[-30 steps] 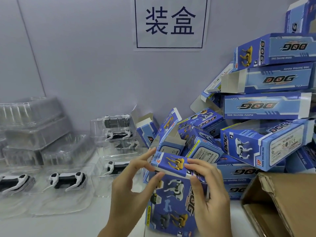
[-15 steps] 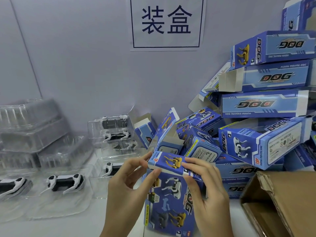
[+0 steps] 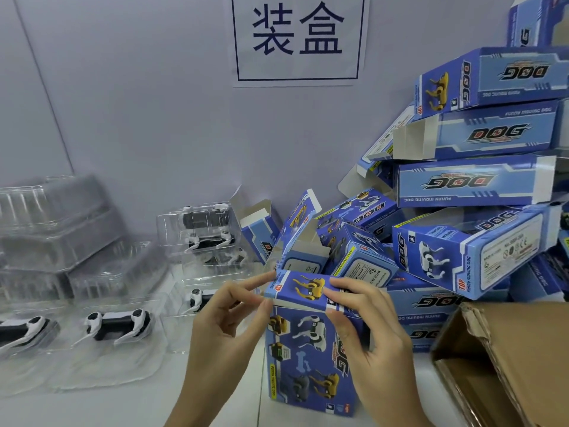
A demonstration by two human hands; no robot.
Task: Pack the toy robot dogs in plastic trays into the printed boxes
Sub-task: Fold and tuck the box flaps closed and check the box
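Left hand (image 3: 224,328) and right hand (image 3: 366,331) pinch upright box (image 3: 308,349) top edges.

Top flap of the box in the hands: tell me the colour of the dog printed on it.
Yellow with black parts, on the blue top flap, in the head view.

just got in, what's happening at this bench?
A person is closing the top flap of an upright printed box standing on the table. The left hand pinches the flap's left edge; the right hand holds its right side. Toy robot dogs in plastic trays wait at left. More blue boxes are piled at right, beside an open cardboard carton.
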